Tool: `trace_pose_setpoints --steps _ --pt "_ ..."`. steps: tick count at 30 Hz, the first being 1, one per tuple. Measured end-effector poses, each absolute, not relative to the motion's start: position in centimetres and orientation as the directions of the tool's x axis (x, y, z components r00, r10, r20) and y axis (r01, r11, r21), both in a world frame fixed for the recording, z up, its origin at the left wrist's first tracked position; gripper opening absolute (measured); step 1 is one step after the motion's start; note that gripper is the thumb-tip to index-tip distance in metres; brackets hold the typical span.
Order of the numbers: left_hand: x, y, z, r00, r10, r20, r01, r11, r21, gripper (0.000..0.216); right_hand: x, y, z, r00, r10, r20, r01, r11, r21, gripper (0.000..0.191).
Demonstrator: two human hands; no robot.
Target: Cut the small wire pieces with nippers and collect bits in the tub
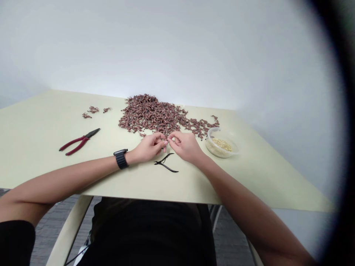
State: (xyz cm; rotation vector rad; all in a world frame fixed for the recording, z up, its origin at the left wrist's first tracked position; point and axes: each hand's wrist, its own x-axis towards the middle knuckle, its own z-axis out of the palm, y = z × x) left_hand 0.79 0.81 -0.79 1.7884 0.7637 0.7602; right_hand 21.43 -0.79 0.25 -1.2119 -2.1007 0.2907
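Note:
My left hand and my right hand meet at the fingertips over the pale table, both pinched closed on a tiny piece too small to name. Just beyond them lies a big heap of small reddish-brown pieces. Small black nippers lie on the table right under my hands. A black watch sits on my left wrist.
Red-handled pliers lie to the left. A clear round container with pale yellowish bits stands right of my right hand. A few stray reddish pieces lie at the far left. A white wall rises behind the table.

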Motion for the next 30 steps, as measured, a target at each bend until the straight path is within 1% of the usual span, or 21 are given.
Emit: trace_pose_setpoints --steps 1,2,3,5,7,8,10,13,16,18,20,21,23,25,27,29,30 --pt "0.7 0.8 -0.7 0.588 0.789 0.175 0.187 -0.344 0.92 0.033 21.2 -0.9 0.1 -0.318 0.83 0.458 0.681 0.536 -0.499 0.018" --pt "0.6 0.7 -0.7 0.577 0.791 0.203 0.227 -0.394 0.891 0.03 20.9 -1.0 0.0 -0.289 0.843 0.455 0.676 0.516 -0.526 0.018" --pt "0.5 0.7 -0.6 0.569 0.79 0.229 0.269 -0.442 0.856 0.028 20.6 -1.0 0.0 -0.243 0.869 0.43 0.66 0.473 -0.584 0.019" --pt "0.3 0.8 -0.5 0.566 0.781 0.265 0.34 -0.514 0.788 0.025 20.3 -1.0 -0.2 -0.146 0.942 0.303 0.565 0.33 -0.756 0.022" --pt "0.2 0.8 -0.4 0.575 0.768 0.284 0.37 -0.553 0.747 0.023 20.3 -0.8 -0.4 -0.118 0.984 0.131 0.403 0.168 -0.9 0.029" --pt "0.1 0.8 -0.4 0.578 0.764 0.288 0.37 -0.559 0.742 0.023 20.4 -0.6 -0.5 -0.135 0.989 0.062 0.326 0.104 -0.94 0.032" --pt "0.1 0.9 -0.5 0.579 0.764 0.284 0.349 -0.548 0.761 0.024 20.8 -0.3 -0.8 -0.179 0.984 -0.007 0.233 0.036 -0.972 0.038" --pt "0.3 0.9 -0.7 0.585 0.774 0.244 0.262 -0.465 0.846 0.028 21.3 0.1 -1.0 -0.204 0.979 -0.007 0.249 0.045 -0.967 0.04" --pt "0.4 1.0 -0.8 0.614 0.77 0.17 0.164 -0.335 0.928 0.034 21.6 0.2 -0.8 -0.212 0.973 0.095 0.352 0.167 -0.921 0.037" --pt "0.4 1.1 -0.6 0.637 0.761 0.126 0.124 -0.263 0.957 0.038 21.7 0.1 -0.4 -0.207 0.951 0.228 0.44 0.298 -0.847 0.033" --pt "0.4 1.1 -0.3 0.656 0.748 0.096 0.1 -0.212 0.972 0.04 21.9 0.0 -0.1 -0.239 0.903 0.358 0.531 0.43 -0.73 0.027" --pt "0.4 1.1 -0.2 0.666 0.741 0.087 0.09 -0.195 0.977 0.041 21.9 -0.1 0.0 -0.272 0.876 0.399 0.567 0.481 -0.669 0.025" --pt "0.3 1.1 0.0 0.683 0.726 0.078 0.077 -0.178 0.981 0.042 22.1 -0.3 0.2 -0.349 0.831 0.433 0.61 0.552 -0.568 0.022" --pt "0.3 1.1 0.1 0.692 0.717 0.081 0.075 -0.183 0.98 0.041 22.0 -0.5 0.3 -0.393 0.807 0.441 0.623 0.586 -0.518 0.021" --pt "0.3 1.1 0.0 0.688 0.72 0.09 0.09 -0.207 0.974 0.04 21.6 -0.6 0.1 -0.365 0.82 0.441 0.618 0.567 -0.544 0.02" --pt "0.3 1.1 -0.1 0.667 0.738 0.107 0.117 -0.245 0.963 0.037 21.1 -0.7 -0.1 -0.266 0.886 0.379 0.581 0.461 -0.67 0.021" --pt "0.4 1.0 -0.2 0.648 0.752 0.122 0.132 -0.268 0.954 0.036 20.9 -0.7 -0.2 -0.212 0.927 0.31 0.54 0.376 -0.753 0.024"
